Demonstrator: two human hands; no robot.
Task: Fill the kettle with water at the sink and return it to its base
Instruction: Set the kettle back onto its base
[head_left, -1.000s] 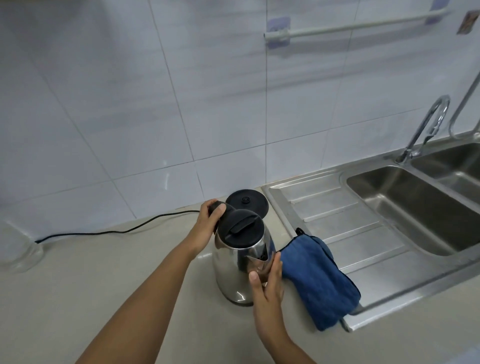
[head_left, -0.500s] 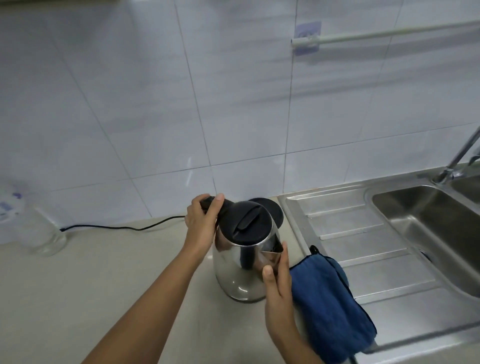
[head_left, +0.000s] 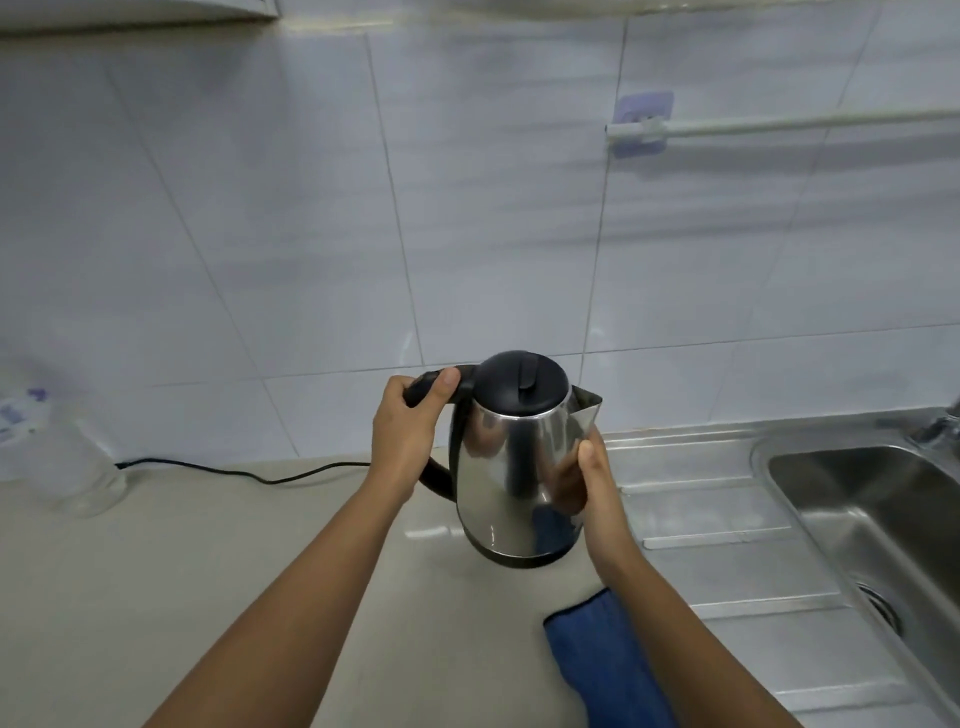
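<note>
While left hand (head_left: 410, 431) grips the handle and right hand (head_left: 589, 478) braces the kettle (head_left: 514, 467) wall, sink (head_left: 872, 499) lies right, nearer right hand; base not visible.

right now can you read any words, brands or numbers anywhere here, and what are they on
None can be read.
Clear container at the far left: purple marks, too blurred to read.
Kettle: no visible label on the steel body or black lid.
Purple wall hook: blank.
</note>
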